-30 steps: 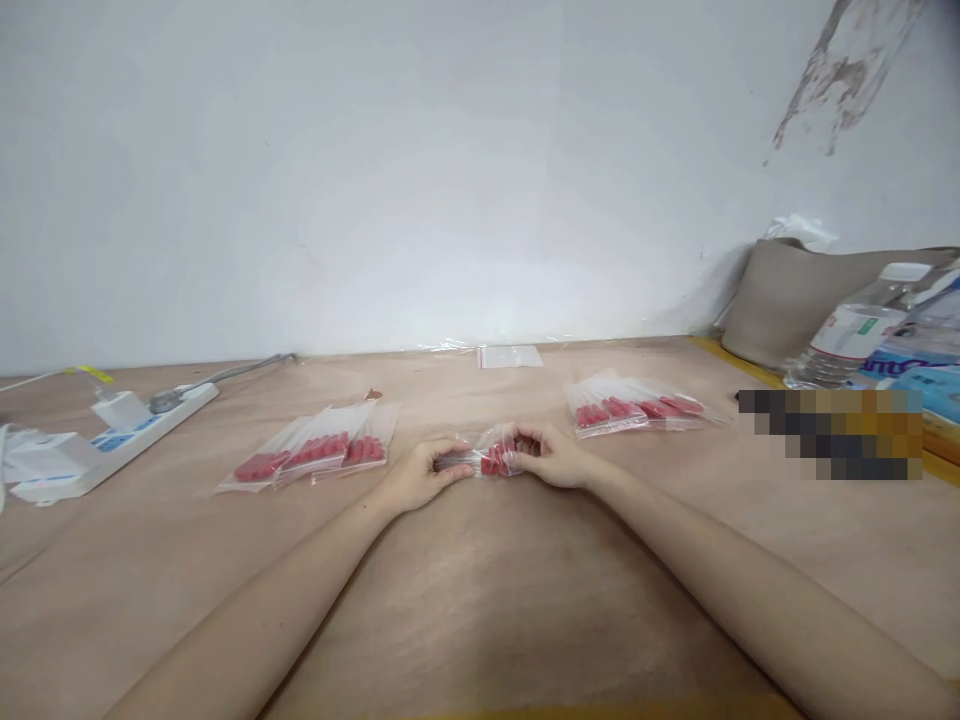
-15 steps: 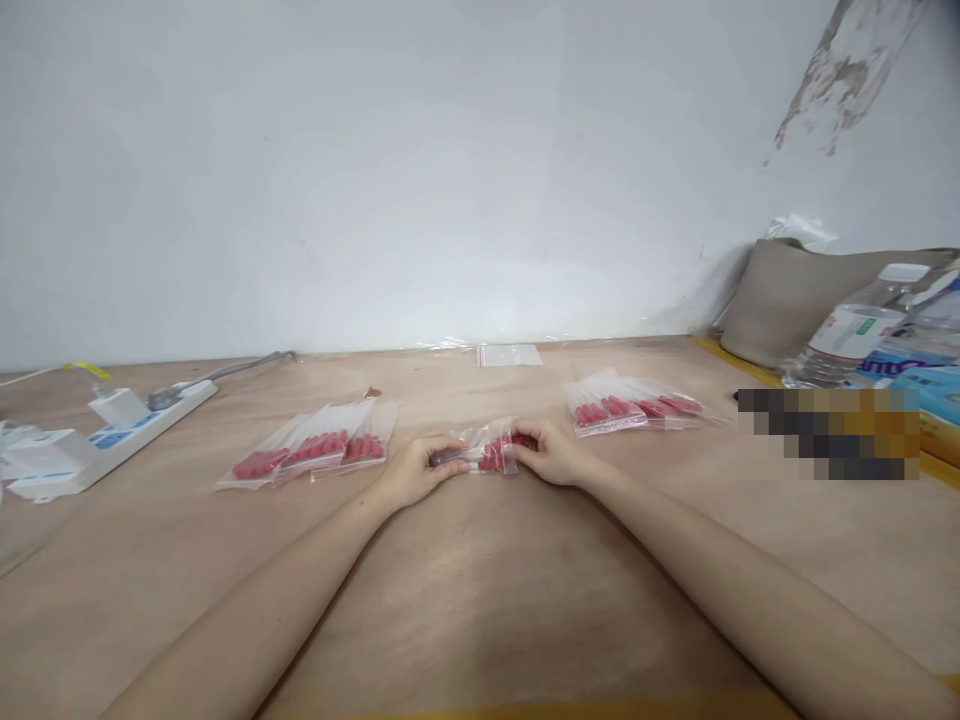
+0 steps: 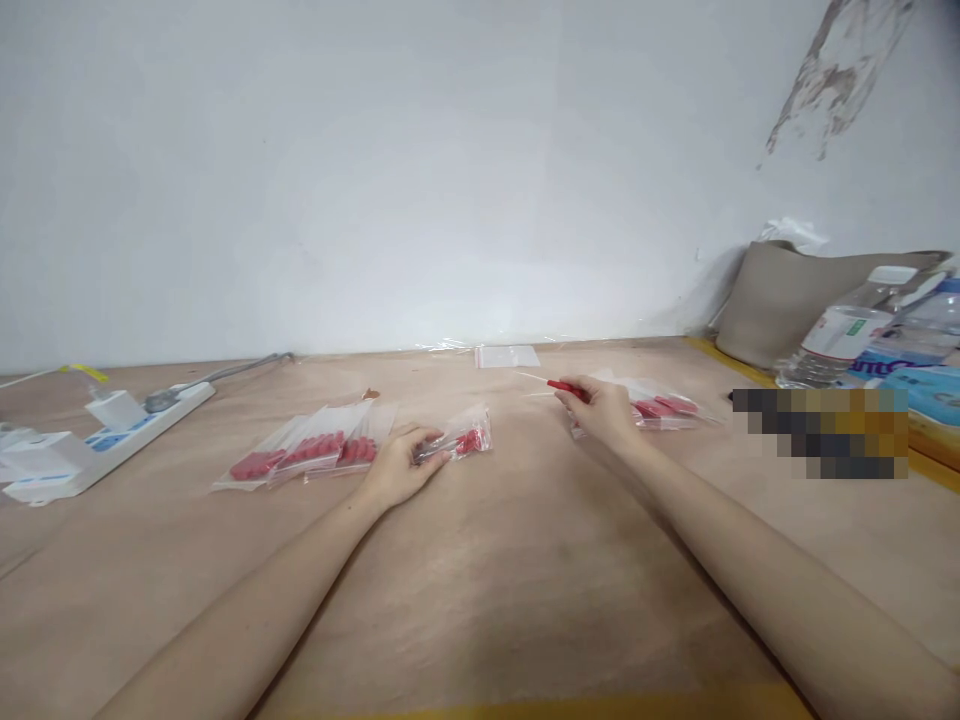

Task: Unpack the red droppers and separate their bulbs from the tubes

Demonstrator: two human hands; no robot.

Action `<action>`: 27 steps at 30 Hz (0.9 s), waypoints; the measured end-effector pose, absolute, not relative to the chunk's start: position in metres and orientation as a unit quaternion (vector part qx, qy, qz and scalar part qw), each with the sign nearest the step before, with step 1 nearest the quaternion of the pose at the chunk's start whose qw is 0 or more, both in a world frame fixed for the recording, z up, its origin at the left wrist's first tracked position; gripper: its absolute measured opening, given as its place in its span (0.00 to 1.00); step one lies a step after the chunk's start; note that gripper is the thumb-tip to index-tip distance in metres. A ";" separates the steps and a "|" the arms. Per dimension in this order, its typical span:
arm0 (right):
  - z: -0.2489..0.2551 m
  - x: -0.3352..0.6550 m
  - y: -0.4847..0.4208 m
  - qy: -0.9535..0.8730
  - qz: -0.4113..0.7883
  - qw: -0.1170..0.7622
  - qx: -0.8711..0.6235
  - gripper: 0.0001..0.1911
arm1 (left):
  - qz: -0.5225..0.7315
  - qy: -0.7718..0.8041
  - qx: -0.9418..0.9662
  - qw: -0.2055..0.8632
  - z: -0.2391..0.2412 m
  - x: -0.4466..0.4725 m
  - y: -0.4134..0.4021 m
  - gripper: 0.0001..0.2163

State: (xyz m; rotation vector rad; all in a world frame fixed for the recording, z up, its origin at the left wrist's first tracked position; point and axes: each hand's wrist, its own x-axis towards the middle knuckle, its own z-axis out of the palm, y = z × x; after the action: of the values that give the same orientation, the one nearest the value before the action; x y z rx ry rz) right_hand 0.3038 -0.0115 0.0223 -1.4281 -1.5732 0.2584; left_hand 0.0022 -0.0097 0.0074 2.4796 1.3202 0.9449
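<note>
My left hand [image 3: 405, 463] is closed on the near end of a clear plastic zip bag [image 3: 450, 440]. Red-handled pieces show through the film at its right end. Off to the right and raised above the table, my right hand [image 3: 600, 408] pinches a small red-handled screwdriver [image 3: 564, 386]. Its thin pale shaft points left. A second thin pale line shows below that shaft; whether it belongs to another piece I cannot tell. Behind the right hand lie zip bags [image 3: 664, 408] with red pieces, partly covered by the hand. Similar bags [image 3: 311, 450] overlap left of my left hand.
A flat white zip bag [image 3: 508, 357] lies near the wall. On the left is a power strip [image 3: 161, 425] with plugs and cords. A grey-brown container [image 3: 780, 300], a water bottle [image 3: 844, 335] and a blue pack [image 3: 926, 395] stand at right. One dark-and-yellow item is pixelated.
My right hand has left the bag and moved right and up, with the red-handled screwdriver in its fingers. The left hand keeps the bag and has shifted slightly left.
</note>
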 end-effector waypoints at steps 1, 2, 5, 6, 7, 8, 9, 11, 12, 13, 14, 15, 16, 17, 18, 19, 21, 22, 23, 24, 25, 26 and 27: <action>0.016 0.301 -0.012 -0.678 0.046 0.455 -0.576 0.14 | 0.317 0.441 0.836 0.087 0.007 0.002 -0.009 0.15; 0.011 0.298 -0.012 -0.712 -0.006 0.411 -0.570 0.15 | 0.315 0.438 0.838 0.085 0.007 0.002 -0.009 0.15; -0.003 0.289 -0.015 -0.766 -0.100 0.252 -0.583 0.16 | 0.308 0.436 0.842 0.082 0.007 0.002 -0.008 0.14; -0.006 0.287 -0.017 -0.767 -0.114 0.216 -0.593 0.16 | 0.305 0.437 0.842 0.083 0.007 0.002 -0.008 0.14; -0.007 0.285 -0.018 -0.766 -0.121 0.197 -0.600 0.15 | 0.304 0.437 0.842 0.082 0.007 0.002 -0.008 0.14; -0.008 0.283 -0.019 -0.764 -0.124 0.190 -0.604 0.15 | 0.303 0.438 0.843 0.081 0.007 0.002 -0.008 0.14; -0.008 0.282 -0.021 -0.762 -0.126 0.188 -0.606 0.15 | 0.302 0.437 0.843 0.080 0.007 0.003 -0.008 0.14; -0.007 0.280 -0.023 -0.760 -0.134 0.181 -0.610 0.16 | 0.304 0.437 0.844 0.074 0.007 0.003 -0.008 0.14; -0.005 0.279 -0.024 -0.758 -0.139 0.177 -0.612 0.17 | 0.304 0.436 0.844 0.072 0.006 0.003 -0.008 0.14; -0.004 0.278 -0.025 -0.756 -0.144 0.174 -0.615 0.17 | 0.305 0.435 0.844 0.070 0.006 0.003 -0.008 0.14; -0.003 0.277 -0.026 -0.752 -0.149 0.171 -0.619 0.17 | 0.305 0.435 0.845 0.068 0.006 0.003 -0.008 0.14; -0.002 0.277 -0.026 -0.747 -0.152 0.171 -0.624 0.17 | 0.306 0.434 0.845 0.065 0.006 0.002 -0.008 0.14; -0.001 0.277 -0.027 -0.742 -0.155 0.175 -0.628 0.16 | 0.307 0.433 0.845 0.061 0.006 0.002 -0.008 0.14; -0.001 0.276 -0.027 -0.738 -0.157 0.184 -0.630 0.16 | 0.308 0.431 0.846 0.056 0.006 0.002 -0.008 0.14; -0.001 0.276 -0.027 -0.735 -0.159 0.200 -0.628 0.16 | 0.307 0.427 0.849 0.052 0.006 0.002 -0.008 0.15; -0.001 0.276 -0.027 -0.734 -0.160 0.220 -0.622 0.16 | 0.304 0.421 0.853 0.050 0.006 0.002 -0.008 0.16; -0.001 0.274 -0.026 -0.744 -0.148 0.266 -0.595 0.14 | 0.289 0.409 0.864 0.058 0.006 0.001 -0.008 0.18; -0.001 0.273 -0.026 -0.752 -0.132 0.289 -0.578 0.13 | 0.279 0.404 0.869 0.066 0.006 0.001 -0.009 0.19; -0.001 0.271 -0.026 -0.761 -0.107 0.310 -0.560 0.12 | 0.270 0.400 0.873 0.076 0.006 0.001 -0.009 0.20; -0.001 0.268 -0.026 -0.769 -0.077 0.327 -0.544 0.11 | 0.263 0.395 0.876 0.086 0.007 0.002 -0.010 0.20; -0.002 0.266 -0.026 -0.776 -0.044 0.341 -0.530 0.11 | 0.258 0.390 0.879 0.096 0.007 0.002 -0.011 0.19; -0.002 0.263 -0.027 -0.782 -0.010 0.352 -0.515 0.10 | 0.255 0.383 0.881 0.106 0.008 0.003 -0.012 0.19; -0.001 0.260 -0.028 -0.787 0.021 0.362 -0.500 0.10 | 0.253 0.376 0.884 0.117 0.009 0.003 -0.013 0.18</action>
State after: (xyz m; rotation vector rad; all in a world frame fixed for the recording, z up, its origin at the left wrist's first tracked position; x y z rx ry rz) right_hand 0.2596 -0.0276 -0.0013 -1.2870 -2.0268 0.0541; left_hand 0.0034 -0.0127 0.0089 2.5868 1.1008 0.7406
